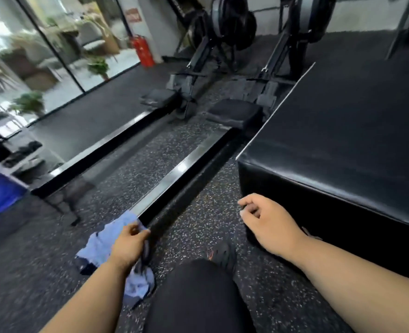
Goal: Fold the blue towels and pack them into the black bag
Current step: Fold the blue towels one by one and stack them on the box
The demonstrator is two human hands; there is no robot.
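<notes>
Blue towel (102,243), crumpled, sits at lower left of the frame in the left hand (128,246), whose grip pinches it above the speckled floor (198,212). The right hand (266,219) hangs loosely curled, holding nothing. Folding looks unstarted; next, spread the cloth flat. No bag is visible.
</notes>
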